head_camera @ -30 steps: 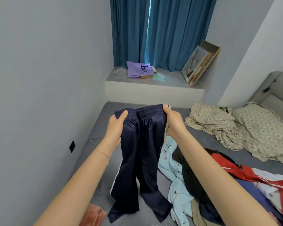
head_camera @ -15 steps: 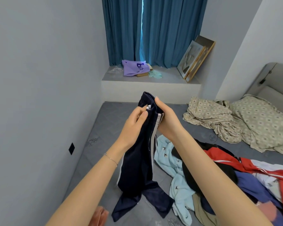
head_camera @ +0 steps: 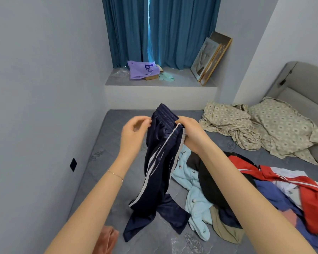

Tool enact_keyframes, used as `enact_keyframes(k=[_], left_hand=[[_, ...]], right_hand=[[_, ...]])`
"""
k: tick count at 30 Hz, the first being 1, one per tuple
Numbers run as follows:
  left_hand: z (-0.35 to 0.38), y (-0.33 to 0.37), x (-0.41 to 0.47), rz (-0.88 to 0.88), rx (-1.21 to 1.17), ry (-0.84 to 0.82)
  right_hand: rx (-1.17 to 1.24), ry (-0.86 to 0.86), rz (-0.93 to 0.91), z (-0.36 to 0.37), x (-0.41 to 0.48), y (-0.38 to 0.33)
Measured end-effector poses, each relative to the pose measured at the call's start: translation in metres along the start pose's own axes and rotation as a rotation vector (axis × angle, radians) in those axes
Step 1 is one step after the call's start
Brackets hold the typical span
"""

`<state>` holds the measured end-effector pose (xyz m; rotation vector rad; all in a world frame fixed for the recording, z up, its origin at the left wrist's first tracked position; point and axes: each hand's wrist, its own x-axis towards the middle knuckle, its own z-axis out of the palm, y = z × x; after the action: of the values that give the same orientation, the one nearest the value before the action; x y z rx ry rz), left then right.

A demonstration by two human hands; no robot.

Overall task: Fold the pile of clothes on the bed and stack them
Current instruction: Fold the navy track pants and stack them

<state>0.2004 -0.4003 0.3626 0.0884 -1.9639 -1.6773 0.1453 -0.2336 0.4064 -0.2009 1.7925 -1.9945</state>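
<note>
Trousers [head_camera: 160,162] hung limp and slippery from the right hand [head_camera: 190,133], its fingers clamping the doubled waistband; the left hand [head_camera: 134,133] hovered beside, fingers loosely curled, empty.

Glossy navy cloth trousers [head_camera: 160,162], quilted mattress [head_camera: 103,162]

- Two hands: left hand [head_camera: 134,132], right hand [head_camera: 190,133].
- One pair of navy track pants [head_camera: 158,162], held up.
- One bed [head_camera: 106,162].
- One loose clothes pile [head_camera: 246,195] (at least five garments, overlapping too much to count exactly).
- Two framed pictures [head_camera: 209,57].
- One purple bag [head_camera: 141,70].
- One patterned pillow [head_camera: 283,125].
</note>
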Motion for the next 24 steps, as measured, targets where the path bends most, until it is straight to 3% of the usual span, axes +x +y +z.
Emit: enact_keyframes(k=[2, 5, 7, 10, 14, 16, 20, 24], left_hand=[[-0.004, -0.006, 0.008, -0.065, 0.044, -0.022], [-0.007, -0.008, 0.017, -0.271, -0.138, -0.283], [-0.007, -0.005, 0.017, -0.301, -0.183, -0.393], [-0.006, 0.001, 0.017, -0.206, -0.086, -0.347], [0.004, 0.009, 0.011, -0.098, -0.005, -0.24], [0.011, 0.017, 0.009, -0.049, -0.014, -0.215], [0.005, 0.022, 0.013, -0.07, -0.024, -0.268], [-0.017, -0.009, 0.004, -0.201, 0.02, -0.537]], right_hand=[[-0.078, -0.077, -0.009, -0.008, -0.004, 0.001], [-0.126, -0.213, -0.019, -0.014, -0.012, 0.0], [-0.146, -0.257, -0.023, -0.018, -0.015, 0.0], [-0.281, -0.232, -0.087, -0.028, -0.015, 0.001], [-0.864, -0.159, -0.27, -0.026, -0.017, -0.002], [-1.023, -0.08, -0.333, -0.018, -0.016, 0.0], [-0.89, -0.043, -0.416, -0.012, -0.013, 0.004], [-0.661, -0.097, -0.415, -0.016, -0.018, 0.004]])
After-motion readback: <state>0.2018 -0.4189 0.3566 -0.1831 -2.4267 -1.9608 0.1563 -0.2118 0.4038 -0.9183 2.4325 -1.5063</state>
